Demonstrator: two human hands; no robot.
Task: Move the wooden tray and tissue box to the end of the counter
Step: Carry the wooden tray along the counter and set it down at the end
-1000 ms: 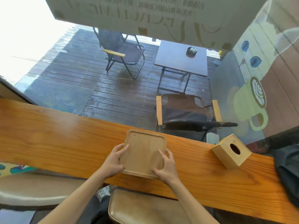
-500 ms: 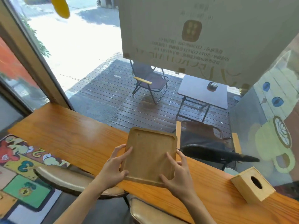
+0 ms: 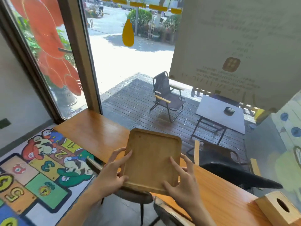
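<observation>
I hold the square wooden tray (image 3: pixel 152 158) in both hands, lifted above the wooden counter (image 3: pixel 97 132) and tilted towards me. My left hand (image 3: pixel 112 173) grips its left edge, thumb on the near corner. My right hand (image 3: pixel 184 183) grips the lower right corner, fingers spread on the tray's face. The wooden tissue box (image 3: pixel 278 209) with an oval slot stands on the counter at the far right, apart from my hands. The counter's left end (image 3: pixel 68 126) meets the window frame.
Two padded stools (image 3: pixel 135 195) stand under the counter's near edge. A colourful hopscotch floor mat (image 3: pixel 37 172) lies to the left. Behind the glass are a deck with folding chairs (image 3: pixel 166 98) and a small table (image 3: pixel 219 116).
The tray has risen off the counter and travelled left in both hands. My view has swung left, so the counter's left end and the floor mat now show, and the tissue box sits farther right.
</observation>
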